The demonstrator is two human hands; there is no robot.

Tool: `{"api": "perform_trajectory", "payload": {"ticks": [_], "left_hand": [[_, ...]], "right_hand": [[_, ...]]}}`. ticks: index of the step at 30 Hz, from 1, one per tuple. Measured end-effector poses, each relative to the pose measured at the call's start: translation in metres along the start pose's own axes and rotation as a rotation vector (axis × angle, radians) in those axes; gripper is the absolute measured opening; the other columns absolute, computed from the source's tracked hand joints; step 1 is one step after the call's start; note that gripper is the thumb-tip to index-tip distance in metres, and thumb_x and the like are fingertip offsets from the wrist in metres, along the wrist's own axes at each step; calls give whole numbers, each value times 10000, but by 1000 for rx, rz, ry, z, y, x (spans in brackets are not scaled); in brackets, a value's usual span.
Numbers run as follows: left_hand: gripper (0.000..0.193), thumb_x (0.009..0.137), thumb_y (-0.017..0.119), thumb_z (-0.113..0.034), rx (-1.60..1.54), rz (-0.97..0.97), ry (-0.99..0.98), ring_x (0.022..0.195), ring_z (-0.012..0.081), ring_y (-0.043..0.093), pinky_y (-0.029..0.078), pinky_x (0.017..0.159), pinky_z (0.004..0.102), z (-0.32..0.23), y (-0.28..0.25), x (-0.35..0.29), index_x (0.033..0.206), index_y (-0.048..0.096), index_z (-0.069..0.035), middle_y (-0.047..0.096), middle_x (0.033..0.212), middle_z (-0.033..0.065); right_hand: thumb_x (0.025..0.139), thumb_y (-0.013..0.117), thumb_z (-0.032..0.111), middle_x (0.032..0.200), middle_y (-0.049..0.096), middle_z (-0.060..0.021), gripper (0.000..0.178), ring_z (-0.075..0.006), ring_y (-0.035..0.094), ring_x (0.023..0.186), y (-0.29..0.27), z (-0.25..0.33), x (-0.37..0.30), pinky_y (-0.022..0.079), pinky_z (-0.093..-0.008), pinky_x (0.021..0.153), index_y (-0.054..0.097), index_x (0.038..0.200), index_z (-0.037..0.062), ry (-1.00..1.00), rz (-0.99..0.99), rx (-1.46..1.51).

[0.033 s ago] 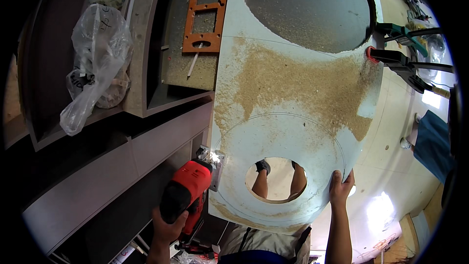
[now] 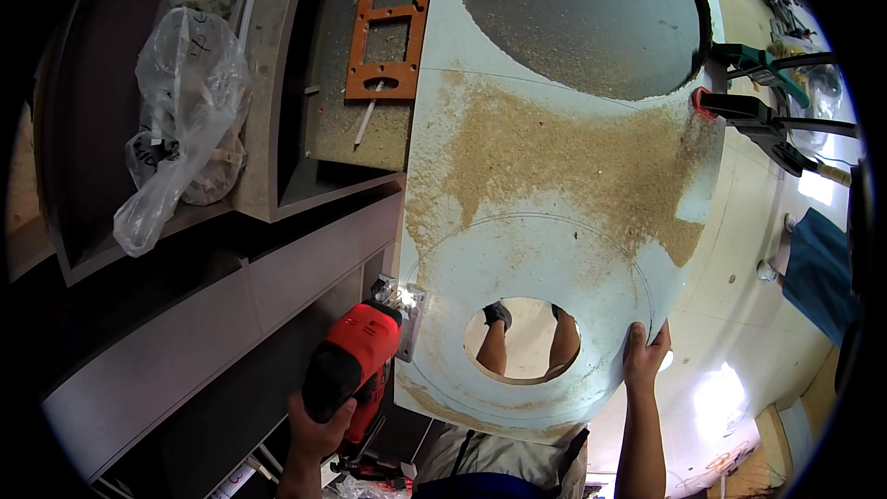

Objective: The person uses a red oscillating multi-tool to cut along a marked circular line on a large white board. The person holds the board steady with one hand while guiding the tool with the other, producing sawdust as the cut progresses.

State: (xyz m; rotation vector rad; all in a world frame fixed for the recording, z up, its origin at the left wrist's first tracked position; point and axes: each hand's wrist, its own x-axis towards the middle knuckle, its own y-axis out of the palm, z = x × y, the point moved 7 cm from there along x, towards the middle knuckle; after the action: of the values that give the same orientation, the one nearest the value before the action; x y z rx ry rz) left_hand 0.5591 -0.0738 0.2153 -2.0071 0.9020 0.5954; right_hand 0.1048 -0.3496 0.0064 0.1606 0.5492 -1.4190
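My left hand (image 2: 317,423) is wrapped round the grip of a red and black jigsaw (image 2: 358,351). Its metal base plate (image 2: 411,325) rests at the left edge of a pale board (image 2: 545,268), and a light shines there; the blade is hidden. On the board's lower right edge, my right hand (image 2: 644,351) has its thumb on top and its fingers over the rim. A small round opening is cut near the board's near end, inside a larger drawn circle. Farther off, a big round hole has a ragged edge. Sawdust covers the middle of the board.
Two clamps (image 2: 758,111) grip the board's right edge. An orange template (image 2: 383,37) and a pencil (image 2: 367,120) lie left of the board, by grey cabinet panels (image 2: 212,296). A clear plastic bag (image 2: 189,92) hangs there. At far right a person (image 2: 818,268) stands.
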Motion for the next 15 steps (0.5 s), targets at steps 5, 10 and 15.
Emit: {"api": "perform_trajectory", "payload": {"ticks": [5,10,15], "left_hand": [[470,827,856,-117,35,4,-18,917,140,645,535,804,319,8,-5,1,1168,568,32,659,1038,82],[464,823,853,-118,91,17,34,921,145,659,540,809,321,1,-5,4,1175,594,37,680,1046,85],[359,823,847,-135,73,25,33,892,143,680,547,792,318,-18,1,6,1091,674,30,716,995,76]], "right_hand": [[968,715,294,1171,674,-141,516,-214,619,1076,2,6,0,473,-348,984,567,1296,-76,8,-17,-16],[970,715,313,1174,675,-140,527,-212,620,1074,-2,-4,0,474,-349,982,570,1297,-74,-7,-23,8],[969,719,321,1179,675,-135,536,-209,621,1079,-1,0,1,476,-348,982,569,1299,-74,-19,-14,-13]]}}
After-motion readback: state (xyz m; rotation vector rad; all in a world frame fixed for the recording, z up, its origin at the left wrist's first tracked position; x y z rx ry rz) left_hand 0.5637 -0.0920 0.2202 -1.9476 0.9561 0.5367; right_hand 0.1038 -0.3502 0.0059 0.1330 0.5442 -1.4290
